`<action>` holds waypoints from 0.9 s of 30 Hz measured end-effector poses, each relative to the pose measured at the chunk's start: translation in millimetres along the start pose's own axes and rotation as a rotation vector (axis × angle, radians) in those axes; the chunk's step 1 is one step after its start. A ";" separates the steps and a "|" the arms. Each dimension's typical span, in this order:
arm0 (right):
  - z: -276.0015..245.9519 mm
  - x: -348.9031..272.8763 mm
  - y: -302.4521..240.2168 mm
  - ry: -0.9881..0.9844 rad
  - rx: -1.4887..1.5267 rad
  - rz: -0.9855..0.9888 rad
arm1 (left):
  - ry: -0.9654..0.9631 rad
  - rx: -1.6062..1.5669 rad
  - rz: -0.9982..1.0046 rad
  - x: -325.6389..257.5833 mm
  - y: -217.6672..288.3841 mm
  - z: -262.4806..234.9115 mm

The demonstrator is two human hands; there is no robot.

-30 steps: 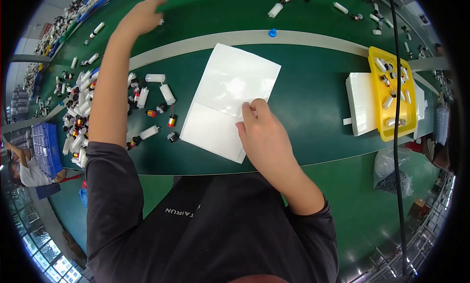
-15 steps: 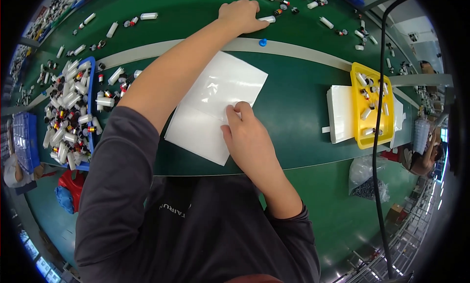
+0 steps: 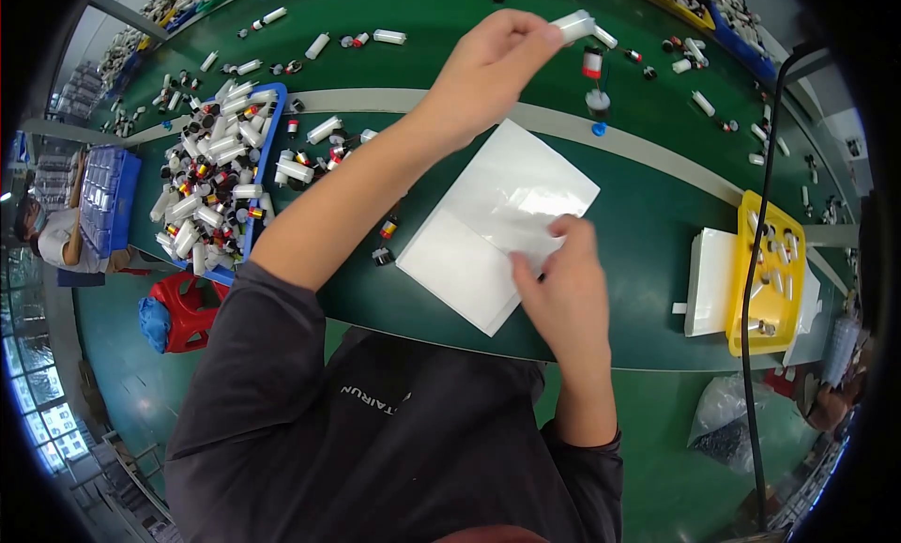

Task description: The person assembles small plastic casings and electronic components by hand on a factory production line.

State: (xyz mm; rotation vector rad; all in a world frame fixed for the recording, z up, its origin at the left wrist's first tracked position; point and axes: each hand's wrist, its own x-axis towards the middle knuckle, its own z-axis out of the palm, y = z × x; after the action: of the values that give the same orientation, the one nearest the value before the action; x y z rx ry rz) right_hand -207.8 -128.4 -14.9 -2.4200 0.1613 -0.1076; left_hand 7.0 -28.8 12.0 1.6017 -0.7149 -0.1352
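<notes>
My left hand [image 3: 502, 69] is raised over the conveyor's near edge, thumb and fingers closed on a white plastic cylinder [image 3: 574, 25]. Below that cylinder hang a small red, white and black cylindrical part [image 3: 592, 62] and a pale round piece [image 3: 597, 102]. My right hand [image 3: 568, 285] is over the lower right of a white plastic-covered sheet stack [image 3: 460, 261], slightly blurred. Its thumb and forefinger are apart, with nothing plain between them; the other fingers curl under, partly hidden. A small dark spot shows beneath the thumb.
A blue tray [image 3: 267, 158] heaped with white cylinders stands left, loose parts beside it. A yellow tray [image 3: 737, 290] rests partly on white sheets [image 3: 710, 294] at right. Scattered parts lie on the green conveyor [image 3: 450, 22]. A black cable [image 3: 751, 355] hangs at right.
My left hand has lifted a white cylinder with its dangling parts off the conveyor. The right hand's thumb and forefinger have spread. The whole view has shifted.
</notes>
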 end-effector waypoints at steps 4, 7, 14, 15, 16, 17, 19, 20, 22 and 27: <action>-12.4 28.1 -1.9 0.545 0.115 -0.141 | 0.096 -0.504 -0.144 -27.8 10.4 -9.5; -0.6 63.8 -13.5 0.687 0.160 -0.383 | 0.128 -0.758 -0.318 -36.8 13.1 -6.4; 28.6 82.4 1.7 0.545 0.459 -0.307 | -0.147 -1.334 -0.616 -43.6 4.0 -4.1; 28.8 81.2 4.3 0.553 0.494 -0.300 | -0.216 -1.394 -0.656 -44.5 1.2 -6.1; 29.2 82.4 8.5 0.555 0.482 -0.293 | -0.225 -1.405 -0.660 -44.1 1.1 -6.2; 29.9 84.3 13.4 0.547 0.571 -0.288 | -0.291 -1.373 -0.650 -42.9 3.0 -6.2; 25.2 83.3 13.9 0.537 0.654 -0.279 | -0.359 -1.349 -0.639 -41.8 4.6 -6.9; 17.4 82.7 7.2 0.477 0.876 -0.165 | -0.405 -1.078 -0.511 -41.6 4.3 -7.8; 9.5 82.0 3.7 0.373 1.128 -0.053 | -0.453 -0.699 -0.322 -41.1 2.4 -14.4; 5.0 80.6 1.1 0.347 1.221 -0.054 | -0.416 -0.444 -0.225 -40.7 3.5 -14.0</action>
State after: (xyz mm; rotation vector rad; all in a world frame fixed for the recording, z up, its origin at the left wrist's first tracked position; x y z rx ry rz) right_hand -127.6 -137.7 -16.6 -1.1729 0.1278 -0.4908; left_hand -20.0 4.2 4.9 1.2275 -0.7536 -0.7577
